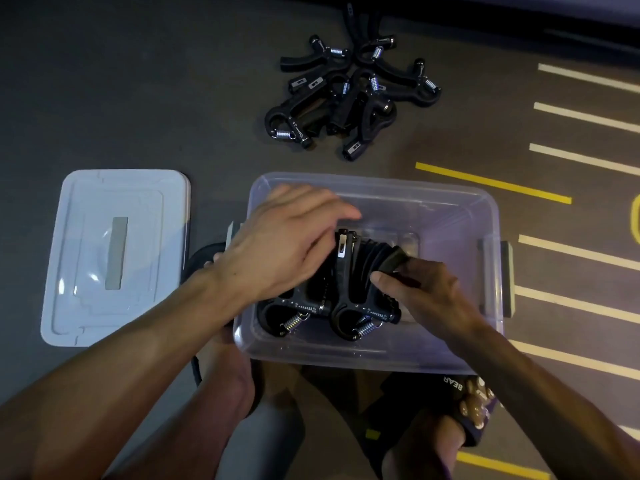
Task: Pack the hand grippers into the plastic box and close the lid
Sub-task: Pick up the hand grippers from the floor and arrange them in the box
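A clear plastic box (pixel 485 216) stands on the floor in front of me. Inside it, black hand grippers (pixel 346 299) with steel springs stand side by side in its left half. My left hand (pixel 277 237) rests over the top of the left ones, fingers spread. My right hand (pixel 426 292) pinches the handle of the rightmost gripper in the row. A pile of several more black hand grippers (pixel 349 95) lies on the floor beyond the box. The pale lid (pixel 114 254) lies flat to the left of the box.
The floor is dark mat with yellow (pixel 491 183) and white lines (pixel 581 116) on the right. My knees and a sandalled foot (pixel 464 414) are just below the box. A grey latch (pixel 507 278) sits on the box's right side.
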Demonstrator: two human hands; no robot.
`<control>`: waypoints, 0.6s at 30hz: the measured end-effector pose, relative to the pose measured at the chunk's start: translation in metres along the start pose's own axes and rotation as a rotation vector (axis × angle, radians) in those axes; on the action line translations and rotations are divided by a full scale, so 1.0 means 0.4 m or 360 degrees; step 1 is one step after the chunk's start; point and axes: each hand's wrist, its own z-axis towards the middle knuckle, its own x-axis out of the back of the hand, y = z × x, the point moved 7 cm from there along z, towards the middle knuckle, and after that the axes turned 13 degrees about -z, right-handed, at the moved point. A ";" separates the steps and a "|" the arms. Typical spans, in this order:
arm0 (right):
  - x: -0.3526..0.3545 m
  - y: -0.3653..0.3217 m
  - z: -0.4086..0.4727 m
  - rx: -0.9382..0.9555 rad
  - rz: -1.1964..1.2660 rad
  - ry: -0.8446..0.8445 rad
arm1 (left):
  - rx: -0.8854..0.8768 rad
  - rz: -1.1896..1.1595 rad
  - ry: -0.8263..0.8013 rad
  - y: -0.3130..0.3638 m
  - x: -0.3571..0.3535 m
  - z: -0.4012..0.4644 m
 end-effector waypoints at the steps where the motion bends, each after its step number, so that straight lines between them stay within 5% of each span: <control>1: -0.003 0.003 -0.002 -0.0018 -0.0011 -0.0031 | -0.0004 -0.0020 -0.0183 0.003 -0.020 0.017; 7: -0.001 0.010 -0.006 0.0064 -0.0241 0.0019 | 0.0239 0.0213 -0.1024 -0.041 -0.142 0.033; 18: -0.021 -0.015 -0.015 0.0383 -0.0608 -0.0081 | 0.0433 0.0173 -0.1069 -0.067 -0.155 0.045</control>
